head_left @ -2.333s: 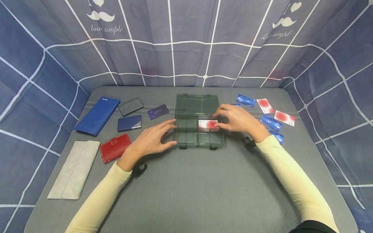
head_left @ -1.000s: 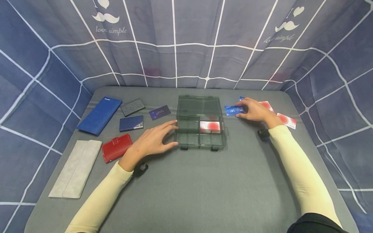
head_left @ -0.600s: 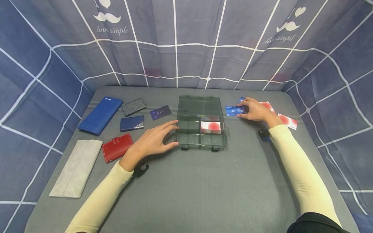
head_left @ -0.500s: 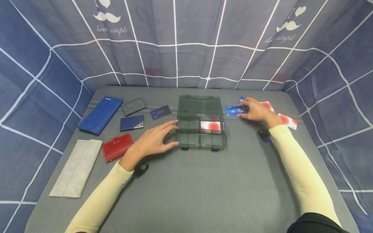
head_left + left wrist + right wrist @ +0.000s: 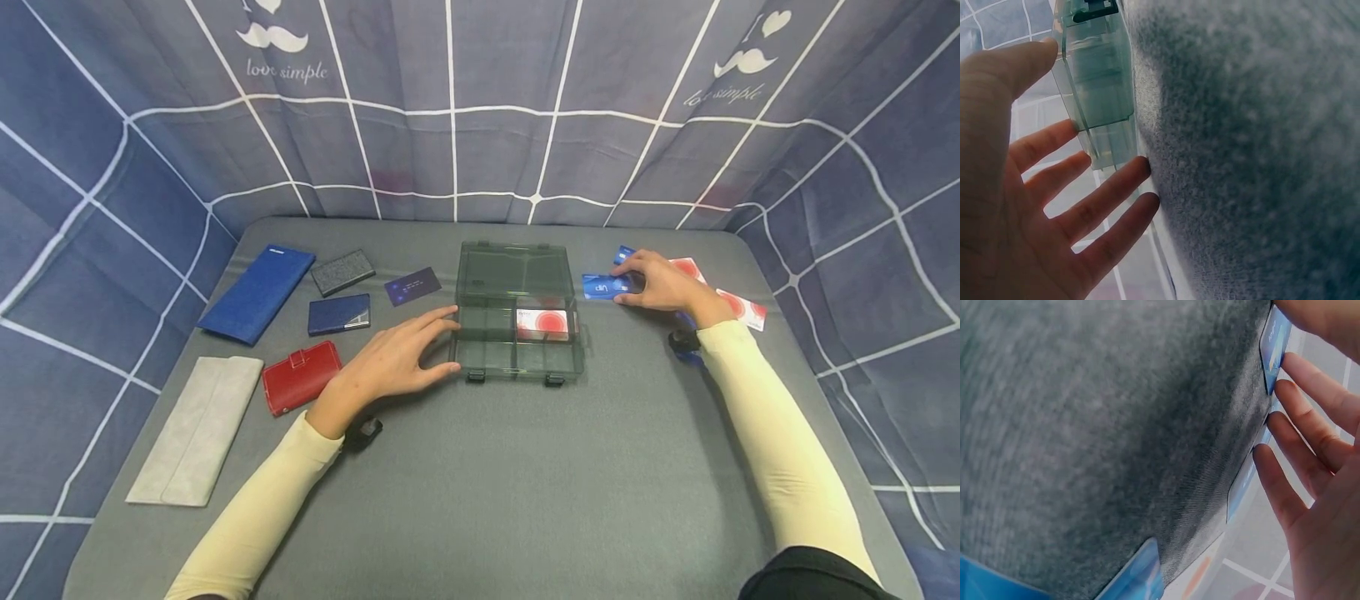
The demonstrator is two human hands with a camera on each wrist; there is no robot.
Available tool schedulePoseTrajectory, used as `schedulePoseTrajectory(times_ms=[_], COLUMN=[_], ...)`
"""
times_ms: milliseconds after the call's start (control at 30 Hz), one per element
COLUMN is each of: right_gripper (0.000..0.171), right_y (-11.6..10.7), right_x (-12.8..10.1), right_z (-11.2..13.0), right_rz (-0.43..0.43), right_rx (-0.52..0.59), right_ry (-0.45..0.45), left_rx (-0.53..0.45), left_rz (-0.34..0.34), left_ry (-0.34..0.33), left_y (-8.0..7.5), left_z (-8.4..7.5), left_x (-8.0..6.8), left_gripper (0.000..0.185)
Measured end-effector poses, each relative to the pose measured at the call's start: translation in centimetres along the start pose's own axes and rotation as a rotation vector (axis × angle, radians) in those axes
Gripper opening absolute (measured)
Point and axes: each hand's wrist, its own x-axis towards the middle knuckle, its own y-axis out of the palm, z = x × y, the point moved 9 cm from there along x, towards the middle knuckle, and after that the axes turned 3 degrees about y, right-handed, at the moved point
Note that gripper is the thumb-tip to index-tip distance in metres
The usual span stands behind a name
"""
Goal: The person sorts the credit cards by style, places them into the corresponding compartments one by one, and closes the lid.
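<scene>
Organizer box (image 5: 517, 317) holds one red-spotted card (image 5: 542, 323) in its right compartment.

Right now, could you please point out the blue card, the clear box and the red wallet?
blue card (image 5: 602, 287), head view, middle of its face.
clear box (image 5: 517, 365), head view, near wall.
red wallet (image 5: 300, 378), head view, middle of its cover.

The head view is taken from above and behind both arms, facing forward and down over the grey table (image 5: 480, 500). The left wrist view is taken very near the left hand (image 5: 1029, 212), facing along the tabletop toward the clear box (image 5: 1094, 81). The right wrist view is similarly close, facing a blue card (image 5: 1274, 339). Box and card are shared with the head view.
</scene>
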Motion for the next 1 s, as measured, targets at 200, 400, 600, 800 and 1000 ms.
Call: schedulePoseTrajectory(times_ms=[200,400,600,800,1000], right_gripper=[0.050,0.049,0.050,0.054,0.056], right_y=[0.0,-0.2,-0.3,-0.5,-0.7], right_x=[-0.2,-0.5,-0.6,-0.5,-0.5], right_z=[0.0,0.4,1.1,2.0,2.7], right_rz=[-0.011,-0.040,-0.078,-0.093,-0.086], right_rx=[-0.038,-0.044,-0.058,-0.080,-0.093], right_ry=[0.029,0.003,-0.009,-0.009,-0.006], left_rx=[0.001,0.001,0.003,0.002,0.001], left_rz=[-0.006,-0.003,0.003,0.005,-0.001], left_ry=[0.007,0.008,0.003,0.001,0.007], left_y=[-0.1,0.0,0.1,0.0,-0.1], left_z=[0.0,0.0,0.0,0.1,0.0], left_x=[0.0,-0.1,-0.1,-0.1,-0.1], left_gripper=[0.065,0.065,0.065,0.065,0.066])
